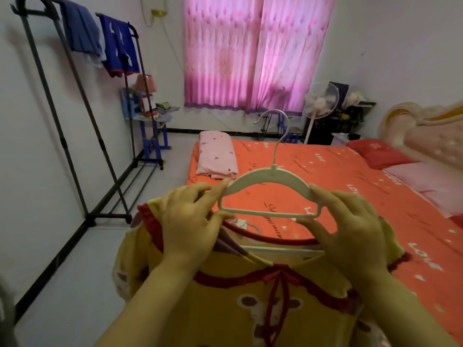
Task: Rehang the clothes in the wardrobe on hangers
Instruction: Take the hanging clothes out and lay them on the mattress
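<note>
My left hand (190,221) pinches the left end of the white hanger (269,194), fingers curled over its shoulder and thumb under the lower bar. My right hand (350,221) grips the right end the same way. The hanger sits level, its hook pointing up and away from me, just above the red-trimmed neck opening of the yellow top (250,296). The top's left shoulder bunches under my left palm. A pale bar shows inside the neckline, and I cannot tell what it belongs to.

The top hangs in front of me over the near left corner of the bed (350,184), hiding that corner. A folded pink quilt (216,156) lies at the bed's far left corner, close to the edge. To my left, a strip of pale floor (75,259) runs between the bed's left edge and the base of the dark clothes rack (75,121), which stands along the wall. Two blue garments (82,31) hang from the rack's far end, and the near stretch of its rail is out of view.
</note>
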Available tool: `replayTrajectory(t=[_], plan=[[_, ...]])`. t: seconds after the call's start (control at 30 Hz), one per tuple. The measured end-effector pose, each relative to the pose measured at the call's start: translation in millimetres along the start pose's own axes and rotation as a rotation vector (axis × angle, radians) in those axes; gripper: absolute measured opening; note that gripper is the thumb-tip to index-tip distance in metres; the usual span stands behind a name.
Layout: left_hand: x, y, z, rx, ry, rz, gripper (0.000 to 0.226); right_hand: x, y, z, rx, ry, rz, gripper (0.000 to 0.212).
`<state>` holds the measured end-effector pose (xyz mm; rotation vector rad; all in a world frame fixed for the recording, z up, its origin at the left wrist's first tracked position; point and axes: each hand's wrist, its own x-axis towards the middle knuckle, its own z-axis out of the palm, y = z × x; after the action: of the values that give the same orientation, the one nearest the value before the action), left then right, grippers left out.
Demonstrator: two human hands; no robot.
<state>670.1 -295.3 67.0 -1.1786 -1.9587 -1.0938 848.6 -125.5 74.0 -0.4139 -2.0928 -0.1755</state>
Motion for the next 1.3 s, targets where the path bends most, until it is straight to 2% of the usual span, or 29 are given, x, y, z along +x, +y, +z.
replayTrajectory(t=[0.23,0.67,0.8,0.9,0.97,1.1,1.2,1.3], plan=[[45,-52,97,0.068,-0.088,-0.076,0.055,34,61,116,0.092,-0.058,0.029,0.052],[86,-173,318,0.264,-0.323,-0.288,0.052,45,188,375,0.245,-0.334,0.093,0.045],[81,-217,371,0.328,-0.431,-0.389,0.051,33,202,451,0.31,-0.498,0.15,0.053],[68,-241,402,0.403,-0.579,-0.482,0.062,15,203,500,0.244,-0.803,0.243,0.06],[48,-252,416,0.429,-0.661,-0.524,0.064,-9,201,519,0.251,-0.934,0.291,0.06],[-3,-256,422,0.459,-0.81,-0.589,0.059,-55,194,521,0.346,-1.041,0.322,0.053],[-31,-252,414,0.49,-0.904,-0.64,0.058,-74,188,513,0.311,-1.128,0.258,0.053],[-42,-247,400,0.518,-0.931,-0.675,0.059,-77,178,506,0.314,-1.154,0.229,0.054]])
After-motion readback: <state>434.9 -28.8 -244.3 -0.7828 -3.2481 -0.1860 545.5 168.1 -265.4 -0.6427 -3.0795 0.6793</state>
